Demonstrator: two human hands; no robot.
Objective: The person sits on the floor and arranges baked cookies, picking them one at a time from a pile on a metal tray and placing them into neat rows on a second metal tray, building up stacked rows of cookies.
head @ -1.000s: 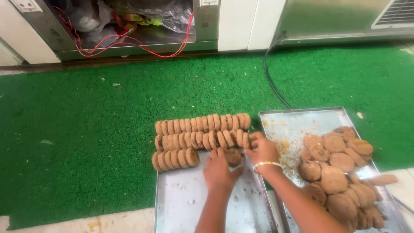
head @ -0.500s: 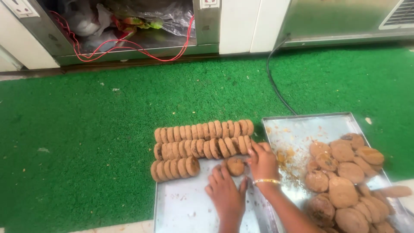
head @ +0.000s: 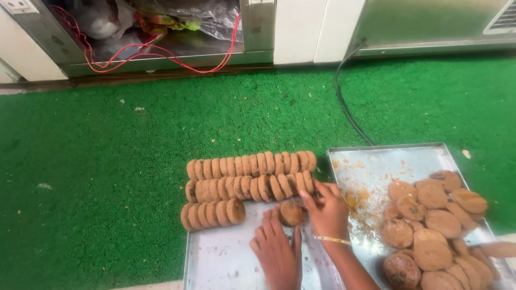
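Rows of brown round cookies [head: 250, 165] stand on edge along the far end of a metal tray [head: 215, 263]. One loose cookie [head: 291, 212] lies between my hands on that tray. My left hand [head: 277, 252] rests flat on the tray, fingertips at the cookie. My right hand [head: 325, 209], with a thin bracelet on its wrist, pinches the cookie's right side. To the right, a second metal tray [head: 387, 161] holds a loose heap of larger cookies [head: 430, 225].
Both trays sit on green artificial turf [head: 97, 177]. A black cable [head: 344, 102] runs across the turf to the back. Red wires [head: 161, 53] and plastic bags lie in an open metal cabinet behind.
My view has shifted slightly. My left hand slid back and flattened on the tray, and my right hand now pinches the loose cookie.
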